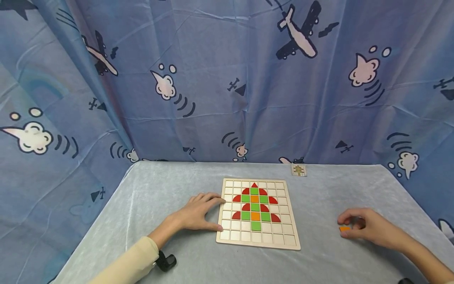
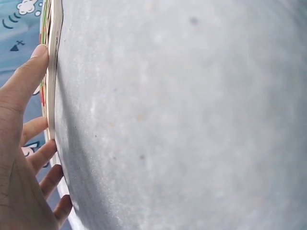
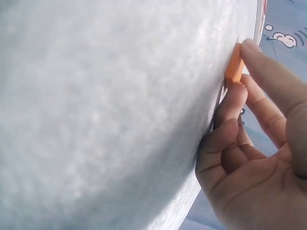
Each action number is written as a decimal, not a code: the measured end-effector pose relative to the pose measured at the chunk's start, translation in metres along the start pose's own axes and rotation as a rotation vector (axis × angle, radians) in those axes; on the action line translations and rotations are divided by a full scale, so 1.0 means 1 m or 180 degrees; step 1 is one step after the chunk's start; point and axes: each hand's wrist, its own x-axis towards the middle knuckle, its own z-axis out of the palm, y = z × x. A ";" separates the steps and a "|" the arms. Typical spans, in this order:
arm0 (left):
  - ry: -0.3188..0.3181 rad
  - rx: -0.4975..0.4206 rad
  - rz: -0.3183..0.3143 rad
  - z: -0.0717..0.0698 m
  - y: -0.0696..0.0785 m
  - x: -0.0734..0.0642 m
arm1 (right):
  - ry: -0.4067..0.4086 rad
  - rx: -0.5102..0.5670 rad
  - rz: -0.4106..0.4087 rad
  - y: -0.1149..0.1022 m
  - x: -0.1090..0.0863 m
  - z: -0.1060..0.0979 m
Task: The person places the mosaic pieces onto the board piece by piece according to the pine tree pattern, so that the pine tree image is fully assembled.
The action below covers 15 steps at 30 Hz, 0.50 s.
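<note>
A square wooden grid board point(image 1: 292, 236) lies on the table with red, green and orange tiles forming a tree shape on it. At the board's left edge, my left hand point(image 1: 198, 213) rests with thumb and fingers spread, the tips touching the rim. In the left wrist view the thumb point(image 2: 36, 64) lies along the board's side point(image 2: 53, 86). Off to the right of the board, my right hand point(image 1: 370, 228) pinches an orange tile point(image 1: 345, 228) low over the cloth. The right wrist view shows this orange tile point(image 3: 234, 63) between thumb and fingertips, the other fingers curled below.
A small square card point(image 1: 299, 170) with a brown tree pattern on a grid lies near the table's back edge. Grey cloth point(image 1: 170, 177) covers the table. Blue printed curtains point(image 1: 209, 79) hang behind it and at both sides.
</note>
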 end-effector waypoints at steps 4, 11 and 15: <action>0.0006 -0.0007 0.0005 0.000 0.000 0.000 | 0.0041 -0.0061 -0.0110 0.000 -0.001 0.002; 0.0032 -0.0024 0.0030 -0.002 0.001 -0.001 | 0.0038 -0.0045 -0.0220 -0.002 0.001 0.002; 0.0026 -0.0026 0.0020 -0.001 0.001 -0.001 | -0.0077 0.0116 -0.0392 -0.003 0.002 -0.002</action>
